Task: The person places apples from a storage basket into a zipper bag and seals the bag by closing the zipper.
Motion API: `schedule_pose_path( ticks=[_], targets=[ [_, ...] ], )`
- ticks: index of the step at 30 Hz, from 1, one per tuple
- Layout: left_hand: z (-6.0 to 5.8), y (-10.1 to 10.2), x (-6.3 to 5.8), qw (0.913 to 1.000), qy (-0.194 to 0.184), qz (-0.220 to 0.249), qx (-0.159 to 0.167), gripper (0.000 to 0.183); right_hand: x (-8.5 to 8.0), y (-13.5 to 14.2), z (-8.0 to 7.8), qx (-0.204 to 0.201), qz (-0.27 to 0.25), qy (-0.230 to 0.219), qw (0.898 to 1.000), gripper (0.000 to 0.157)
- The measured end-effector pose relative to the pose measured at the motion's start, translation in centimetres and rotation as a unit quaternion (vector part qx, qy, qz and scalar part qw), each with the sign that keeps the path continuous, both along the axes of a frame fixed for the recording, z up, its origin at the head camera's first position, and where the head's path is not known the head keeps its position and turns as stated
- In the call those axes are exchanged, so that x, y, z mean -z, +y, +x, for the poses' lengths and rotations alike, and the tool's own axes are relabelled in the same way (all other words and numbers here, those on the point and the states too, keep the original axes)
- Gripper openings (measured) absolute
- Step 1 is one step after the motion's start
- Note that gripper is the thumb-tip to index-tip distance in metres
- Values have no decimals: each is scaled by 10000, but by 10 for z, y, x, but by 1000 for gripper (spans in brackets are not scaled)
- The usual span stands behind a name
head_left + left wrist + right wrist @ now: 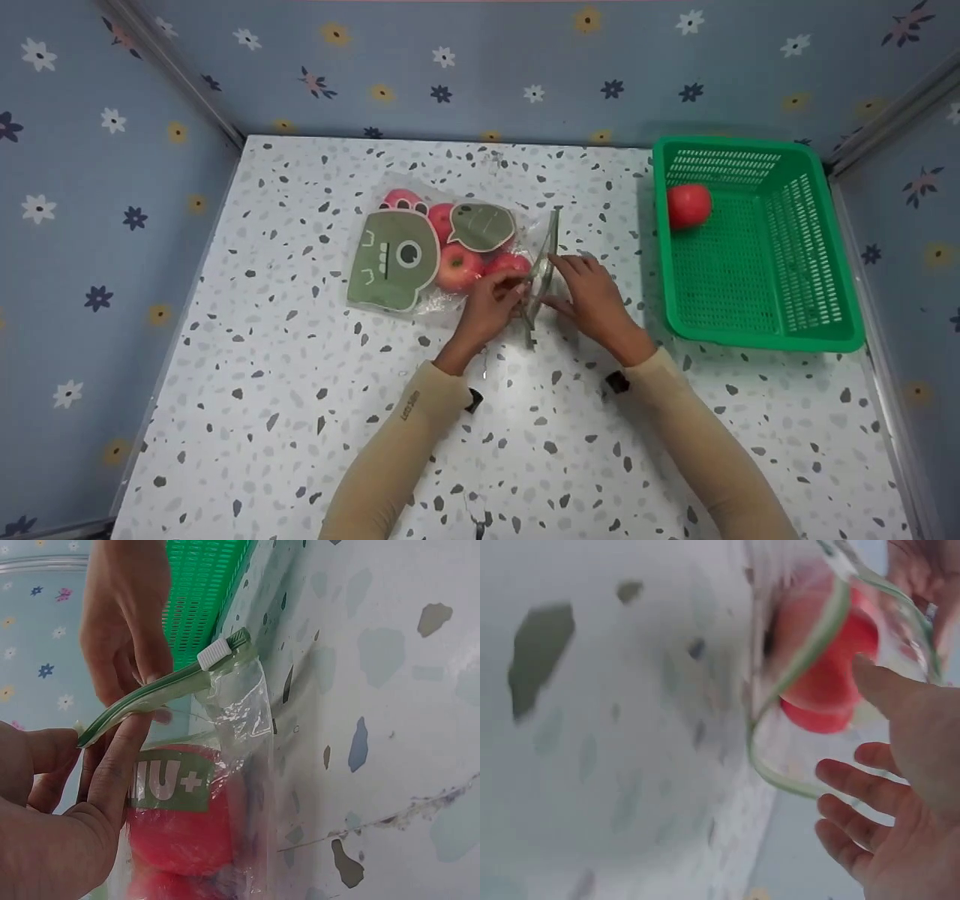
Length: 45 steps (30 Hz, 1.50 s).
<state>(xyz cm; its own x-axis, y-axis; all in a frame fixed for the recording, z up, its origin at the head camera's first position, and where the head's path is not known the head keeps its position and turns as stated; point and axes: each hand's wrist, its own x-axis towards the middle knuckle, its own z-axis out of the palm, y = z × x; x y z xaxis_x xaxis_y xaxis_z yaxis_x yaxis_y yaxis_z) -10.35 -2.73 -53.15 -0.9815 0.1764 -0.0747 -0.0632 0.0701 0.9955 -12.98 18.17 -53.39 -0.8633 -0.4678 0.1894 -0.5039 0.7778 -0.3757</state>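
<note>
A clear slider zip bag with a green monster print lies on the table, holding several red apples. My left hand pinches the rim of its mouth between thumb and fingers. At the right side of the mouth, my right hand has its fingers loosely extended against the green zip strip. In the right wrist view, the strip bows into an open loop, with the right thumb over the opening. A white slider sits near one end of the strip in the left wrist view.
To the right stands a green plastic basket with one red apple by its left wall. The speckled white table is bounded by flower-patterned panels at the back and both sides.
</note>
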Motion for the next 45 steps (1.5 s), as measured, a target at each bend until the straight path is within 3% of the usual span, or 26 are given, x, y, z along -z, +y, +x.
schedule_pose_path(
  ticks=[7,16,22,29,37,45],
  targets=[
    [0,-1,-1,9999,-71,80,-27,24,-28,21,4,295,-41,-268,9992,66],
    [1,-1,0,9999,-137,-20,-14,25,-69,56,5,866,-64,-263,9959,66],
    [1,-1,1,9997,-220,85,-27,24,-87,86,-2,1178,-241,-25,9927,63],
    [1,-3,1,9999,-114,4,51,26,-101,114,-11,1415,-316,13,9894,61],
    [1,-1,-1,9996,-280,55,12,26,-109,135,-25,1541,-186,14,9879,60],
    [1,-1,0,9994,-345,0,6,26,-105,150,-46,1672,207,-593,9839,63]
  ],
)
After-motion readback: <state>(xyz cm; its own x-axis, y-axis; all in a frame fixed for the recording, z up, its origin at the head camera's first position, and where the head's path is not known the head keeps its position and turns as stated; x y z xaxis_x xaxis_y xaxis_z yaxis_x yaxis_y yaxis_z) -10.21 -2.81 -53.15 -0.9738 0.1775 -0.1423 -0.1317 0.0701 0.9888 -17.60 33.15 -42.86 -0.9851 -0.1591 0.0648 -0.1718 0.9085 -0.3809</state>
